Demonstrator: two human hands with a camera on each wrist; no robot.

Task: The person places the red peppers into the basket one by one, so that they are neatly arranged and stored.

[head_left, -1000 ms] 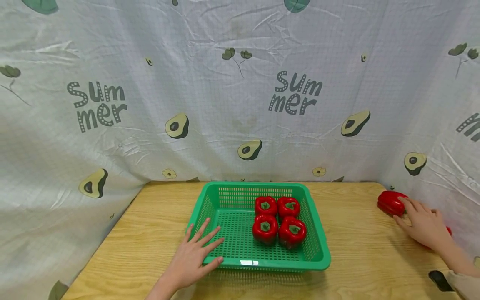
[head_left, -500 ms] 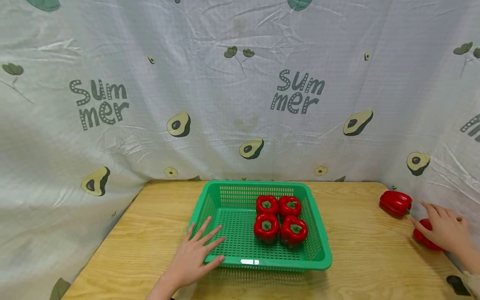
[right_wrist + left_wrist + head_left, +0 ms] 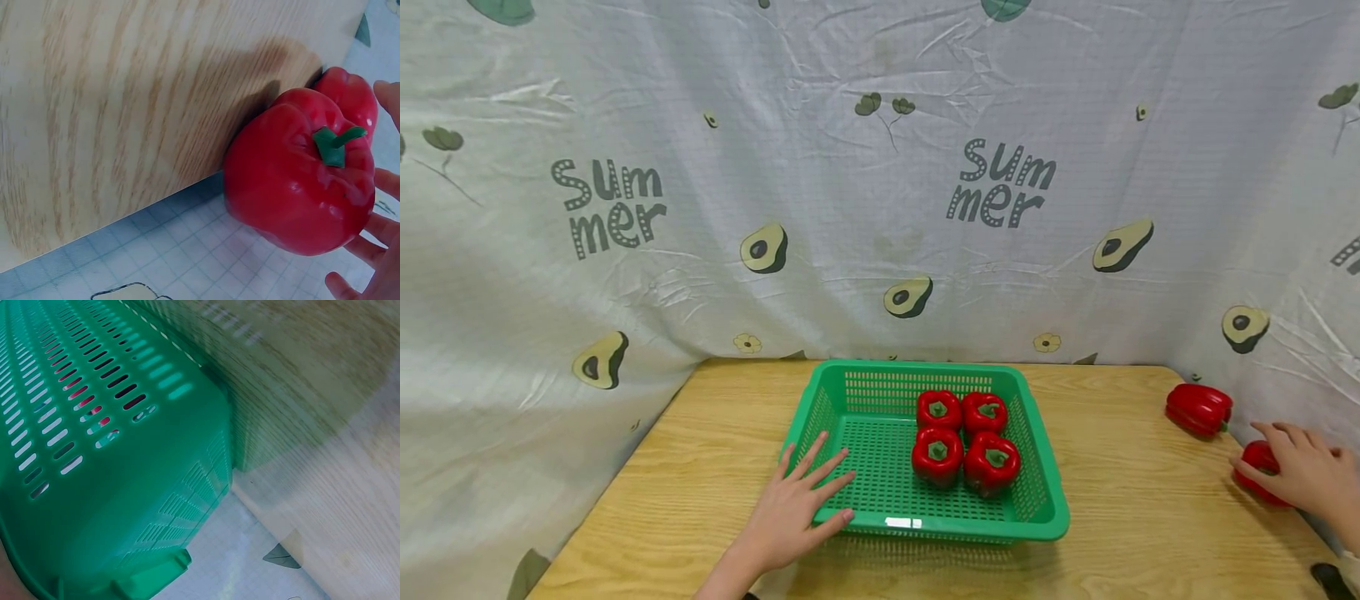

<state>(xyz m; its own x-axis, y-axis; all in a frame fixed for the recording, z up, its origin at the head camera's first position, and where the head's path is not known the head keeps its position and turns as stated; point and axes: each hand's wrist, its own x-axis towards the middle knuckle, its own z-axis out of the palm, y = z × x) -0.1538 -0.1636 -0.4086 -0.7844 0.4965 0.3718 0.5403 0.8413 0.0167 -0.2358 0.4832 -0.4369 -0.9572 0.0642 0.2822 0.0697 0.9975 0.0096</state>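
With fingers spread, my left hand (image 3: 786,512) rests at the near left corner of a green plastic basket (image 3: 977,529). Several red bell peppers (image 3: 937,456) stand stem-up in the basket's right half. At the far right, my right hand (image 3: 1315,477) is over a red bell pepper (image 3: 1259,455), partly covering it. The right wrist view has that pepper (image 3: 294,181) close up, its green stem towards the hand, with parted fingers (image 3: 365,250) around its side; whether they touch it is unclear. Another red bell pepper (image 3: 1198,409) lies on its side just beyond.
A wooden table (image 3: 1112,467) bears everything. Behind it and along both sides hangs a white printed cloth (image 3: 820,167). The right-hand pepper lies close to the table's right edge. A black object (image 3: 1332,579) shows near my right wrist.
My right hand has moved right and nearer, from the far pepper to the closer one, leaving the far one on the table. My left hand stays at the basket. The view shifts slightly.
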